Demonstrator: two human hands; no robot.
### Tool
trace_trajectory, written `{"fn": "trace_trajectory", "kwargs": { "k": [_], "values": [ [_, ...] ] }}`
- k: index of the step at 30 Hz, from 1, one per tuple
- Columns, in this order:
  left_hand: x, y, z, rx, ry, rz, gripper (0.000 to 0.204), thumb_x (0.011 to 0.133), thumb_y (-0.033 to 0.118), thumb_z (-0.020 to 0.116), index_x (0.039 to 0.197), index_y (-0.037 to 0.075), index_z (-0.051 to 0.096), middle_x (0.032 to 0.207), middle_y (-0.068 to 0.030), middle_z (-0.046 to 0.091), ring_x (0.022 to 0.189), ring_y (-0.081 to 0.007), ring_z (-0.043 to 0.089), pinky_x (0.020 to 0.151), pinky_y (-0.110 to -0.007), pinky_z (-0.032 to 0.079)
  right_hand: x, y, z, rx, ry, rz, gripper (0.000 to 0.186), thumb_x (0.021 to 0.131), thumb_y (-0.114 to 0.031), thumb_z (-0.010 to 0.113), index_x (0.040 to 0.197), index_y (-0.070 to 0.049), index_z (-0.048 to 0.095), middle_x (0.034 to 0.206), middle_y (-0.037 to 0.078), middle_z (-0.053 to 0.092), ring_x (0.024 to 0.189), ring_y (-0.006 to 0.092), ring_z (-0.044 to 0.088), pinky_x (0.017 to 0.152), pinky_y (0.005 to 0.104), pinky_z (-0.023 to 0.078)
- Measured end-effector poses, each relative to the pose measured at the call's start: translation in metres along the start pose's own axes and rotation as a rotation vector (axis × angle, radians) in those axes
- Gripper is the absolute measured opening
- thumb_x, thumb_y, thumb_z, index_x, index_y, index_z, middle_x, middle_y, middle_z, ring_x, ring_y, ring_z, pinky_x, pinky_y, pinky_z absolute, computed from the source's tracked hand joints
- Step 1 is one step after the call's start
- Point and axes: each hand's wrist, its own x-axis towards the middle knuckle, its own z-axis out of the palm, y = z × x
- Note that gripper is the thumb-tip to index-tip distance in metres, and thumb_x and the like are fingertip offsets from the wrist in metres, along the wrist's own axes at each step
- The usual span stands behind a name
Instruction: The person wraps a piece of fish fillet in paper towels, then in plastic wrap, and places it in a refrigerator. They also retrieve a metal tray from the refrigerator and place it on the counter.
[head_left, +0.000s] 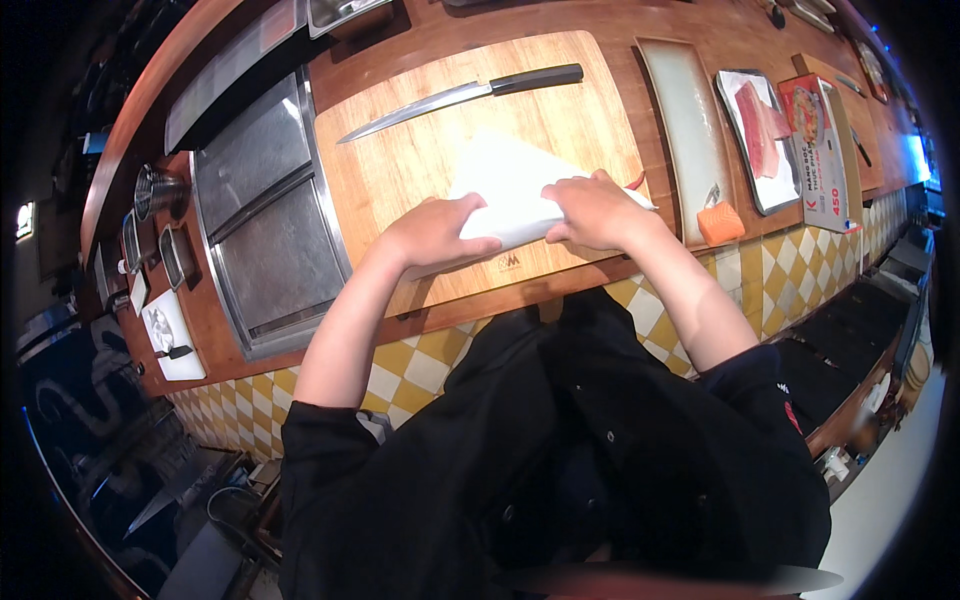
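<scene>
A white sheet [510,205], paper or cloth, lies folded over itself on the wooden cutting board [385,200]. Glare washes out its upper part. My left hand [435,235] grips its left side, thumb and fingers pressed along the near fold. My right hand [595,210] is closed on the right side, with the thumb at the near edge. Whatever may lie inside the fold is hidden. A small red tip [637,181] pokes out beside my right hand. Beyond the sheet, a long knife [460,98] with a dark handle rests across the board, touched by neither hand.
Right of the board stands a long pale plate [685,110], with an orange salmon block [718,223] at its near end. Farther right are a tray [783,190] of pink fish on white paper and a cardboard box [820,150]. Metal lids [265,190] sit to the left.
</scene>
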Motion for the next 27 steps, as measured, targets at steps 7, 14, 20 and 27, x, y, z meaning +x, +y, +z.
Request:
{"fn": "trace_trajectory", "kwargs": {
  "k": [7,14,20,27],
  "values": [
    [-0.012,0.019,-0.010,0.408,0.253,-0.042,0.064,0.085,0.061,0.066,0.121,0.008,0.059,0.112,-0.0128,0.062,0.106,-0.0303,0.059,0.095,-0.040,0.042,-0.011,-0.005,-0.006,-0.061,0.141,0.069,0.060,0.079,-0.025,0.082,0.129,-0.010,0.053,0.125,0.012,0.057,0.123,0.0310,0.052,0.104,0.0459,0.038],
    [-0.007,0.041,0.014,0.483,0.369,0.118,0.068,0.080,0.048,0.075,0.132,0.009,0.055,0.113,-0.0082,0.059,0.103,-0.0272,0.057,0.093,-0.039,0.043,-0.015,-0.010,-0.010,0.008,0.366,-0.198,0.054,0.075,-0.014,0.082,0.123,-0.012,0.057,0.122,0.009,0.058,0.118,0.0301,0.053,0.102,0.0437,0.041],
    [-0.003,0.033,0.025,0.434,0.407,0.090,0.064,0.080,0.040,0.077,0.133,0.012,0.056,0.111,-0.0078,0.059,0.102,-0.0263,0.057,0.092,-0.038,0.044,-0.042,-0.008,0.029,-0.009,0.454,-0.146,0.009,0.084,-0.021,0.072,0.087,-0.013,0.070,0.075,0.002,0.066,0.082,0.0266,0.066,0.078,0.0403,0.050],
    [0.003,0.028,0.020,0.433,0.389,0.080,0.061,0.076,0.042,0.080,0.122,0.008,0.057,0.105,-0.0098,0.058,0.098,-0.0283,0.058,0.089,-0.039,0.043,-0.029,-0.009,0.056,-0.115,0.420,-0.028,0.010,0.090,-0.018,0.060,0.090,-0.009,0.065,0.084,0.009,0.071,0.080,0.0301,0.069,0.069,0.0425,0.053]
  ]
}}
